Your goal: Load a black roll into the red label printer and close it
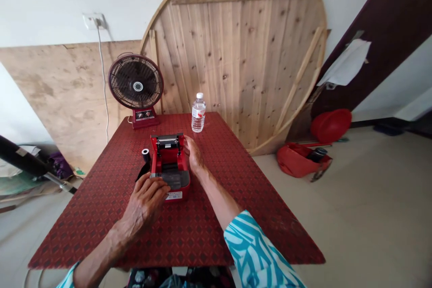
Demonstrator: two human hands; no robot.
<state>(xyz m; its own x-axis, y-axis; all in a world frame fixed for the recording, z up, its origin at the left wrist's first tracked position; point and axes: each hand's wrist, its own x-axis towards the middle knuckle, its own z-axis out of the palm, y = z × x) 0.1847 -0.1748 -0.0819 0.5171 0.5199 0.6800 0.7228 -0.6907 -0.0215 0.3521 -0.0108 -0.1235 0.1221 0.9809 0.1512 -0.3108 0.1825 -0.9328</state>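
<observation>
Red plastic fills the middle of my view: a small printer [170, 166] sits on the counter [236, 216] with its lid tipped up at the far end, the paper bay open. My left hand [145, 202] rests at the printer's near left corner, fingers [161, 187] curled together and pressing on the grey front edge, holding nothing that I can see. My right hand [194, 155] lies against the printer's right side, fingers loosely together and touching the casing near the raised lid; whether they grip it I cannot tell. A black roll [146, 155] stands just left of the printer, with a dark strip trailing from it toward my left hand. Beyond the printer, a water bottle [198, 112] stands upright, and further left of it a fan [137, 87] at the counter's far edge.
</observation>
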